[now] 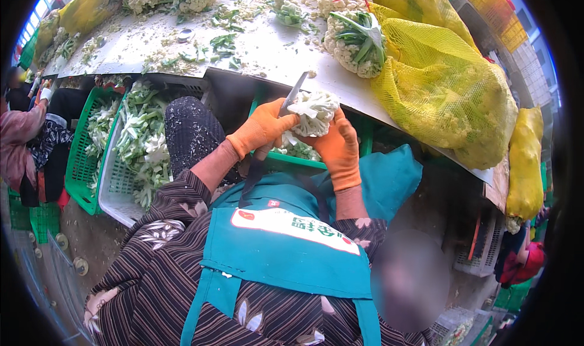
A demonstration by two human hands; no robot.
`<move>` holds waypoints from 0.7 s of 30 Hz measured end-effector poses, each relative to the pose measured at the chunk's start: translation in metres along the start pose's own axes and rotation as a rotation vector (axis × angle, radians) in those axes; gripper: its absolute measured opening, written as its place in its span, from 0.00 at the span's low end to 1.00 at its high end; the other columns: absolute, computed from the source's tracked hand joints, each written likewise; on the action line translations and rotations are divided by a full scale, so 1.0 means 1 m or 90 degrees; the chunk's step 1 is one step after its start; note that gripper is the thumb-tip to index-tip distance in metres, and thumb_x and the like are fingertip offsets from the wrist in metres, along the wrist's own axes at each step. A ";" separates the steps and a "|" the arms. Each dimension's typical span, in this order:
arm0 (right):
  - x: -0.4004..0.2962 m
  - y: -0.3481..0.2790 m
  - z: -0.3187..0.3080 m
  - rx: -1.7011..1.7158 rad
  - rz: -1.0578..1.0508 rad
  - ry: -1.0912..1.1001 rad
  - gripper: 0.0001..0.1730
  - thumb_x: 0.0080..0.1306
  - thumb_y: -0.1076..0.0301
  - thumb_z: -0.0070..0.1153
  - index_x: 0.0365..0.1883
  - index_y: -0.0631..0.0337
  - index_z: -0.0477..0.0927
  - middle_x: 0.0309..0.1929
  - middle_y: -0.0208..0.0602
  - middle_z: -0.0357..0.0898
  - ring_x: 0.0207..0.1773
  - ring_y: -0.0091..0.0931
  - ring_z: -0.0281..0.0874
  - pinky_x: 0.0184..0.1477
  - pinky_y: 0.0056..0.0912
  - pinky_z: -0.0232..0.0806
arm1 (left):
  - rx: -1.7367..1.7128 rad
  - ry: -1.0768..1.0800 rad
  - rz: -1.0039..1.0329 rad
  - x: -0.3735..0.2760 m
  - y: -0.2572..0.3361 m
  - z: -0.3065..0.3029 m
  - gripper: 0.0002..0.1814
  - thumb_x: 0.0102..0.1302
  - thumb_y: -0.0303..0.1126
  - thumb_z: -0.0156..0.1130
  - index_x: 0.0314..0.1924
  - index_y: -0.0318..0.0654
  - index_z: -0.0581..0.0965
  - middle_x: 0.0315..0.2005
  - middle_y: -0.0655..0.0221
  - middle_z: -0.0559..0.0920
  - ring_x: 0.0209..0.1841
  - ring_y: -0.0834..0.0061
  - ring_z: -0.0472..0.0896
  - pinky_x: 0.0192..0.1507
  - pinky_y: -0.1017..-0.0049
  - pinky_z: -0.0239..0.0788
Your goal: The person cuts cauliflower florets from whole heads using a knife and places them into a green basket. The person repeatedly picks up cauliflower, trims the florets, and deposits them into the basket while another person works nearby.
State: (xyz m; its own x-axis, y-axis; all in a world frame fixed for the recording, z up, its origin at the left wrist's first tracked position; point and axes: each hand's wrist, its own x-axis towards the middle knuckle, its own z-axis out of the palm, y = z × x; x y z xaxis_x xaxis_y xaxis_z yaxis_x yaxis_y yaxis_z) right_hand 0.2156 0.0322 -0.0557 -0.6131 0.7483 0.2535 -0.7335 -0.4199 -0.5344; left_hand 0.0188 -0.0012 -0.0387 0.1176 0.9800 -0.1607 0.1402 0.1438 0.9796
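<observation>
My left hand [264, 125], in an orange knitted glove, grips a knife [294, 90] with its blade pointing up past the fingers. The thumb reaches to the left side of a trimmed white cauliflower piece [315, 113]. That piece rests in my right hand [336, 140], gloved in orange too, with the fingers round its right and lower side. Part of the knife's handle is hidden by the left glove. Below both hands, a green plastic crate [299, 162] holds cauliflower trimmings [296, 149]. A leafy cauliflower head [356, 45] lies on the table beyond them.
The metal table [269, 49] bears scattered crumbs, leaves and a small metal ring [185, 35]. Yellow mesh sacks [447, 90] of cauliflower bulge over its right edge. At the left stand a green crate [77, 182] and a white crate [112, 191] of trimmings; a co-worker [27, 131] sits beyond.
</observation>
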 end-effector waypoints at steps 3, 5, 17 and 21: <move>-0.001 0.020 -0.024 -0.018 0.094 0.222 0.37 0.68 0.52 0.63 0.70 0.57 0.66 0.68 0.42 0.70 0.70 0.41 0.70 0.66 0.62 0.68 | 0.176 0.028 0.110 -0.006 0.004 -0.004 0.20 0.70 0.35 0.63 0.59 0.34 0.75 0.27 0.61 0.84 0.20 0.77 0.78 0.24 0.75 0.70; 0.004 0.029 -0.021 -0.019 0.054 0.201 0.38 0.68 0.44 0.62 0.69 0.57 0.68 0.65 0.41 0.74 0.67 0.40 0.73 0.65 0.60 0.69 | 0.347 0.093 0.303 -0.002 -0.012 -0.006 0.19 0.70 0.34 0.63 0.57 0.34 0.76 0.25 0.58 0.83 0.21 0.72 0.80 0.26 0.71 0.71; 0.012 0.030 -0.025 -0.164 -0.036 0.221 0.33 0.73 0.41 0.53 0.64 0.58 0.74 0.57 0.37 0.81 0.58 0.30 0.81 0.59 0.41 0.73 | 0.661 0.076 0.131 -0.051 0.011 0.000 0.13 0.70 0.34 0.58 0.52 0.41 0.74 0.24 0.52 0.81 0.30 0.45 0.81 0.31 0.52 0.71; 0.008 0.035 -0.024 -0.265 -0.068 0.216 0.30 0.76 0.46 0.52 0.64 0.62 0.75 0.58 0.35 0.80 0.58 0.27 0.80 0.60 0.36 0.72 | 0.723 0.028 0.081 -0.034 -0.002 -0.010 0.14 0.69 0.34 0.58 0.53 0.42 0.73 0.25 0.52 0.82 0.31 0.44 0.81 0.32 0.51 0.72</move>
State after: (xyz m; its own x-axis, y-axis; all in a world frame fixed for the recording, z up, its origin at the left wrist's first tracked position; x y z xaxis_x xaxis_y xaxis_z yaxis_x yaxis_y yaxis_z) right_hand 0.1922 0.0357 -0.0920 -0.3628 0.9279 0.0860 -0.5664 -0.1463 -0.8111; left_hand 0.0049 -0.0337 -0.0342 0.1629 0.9858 -0.0411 0.9401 -0.1424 0.3096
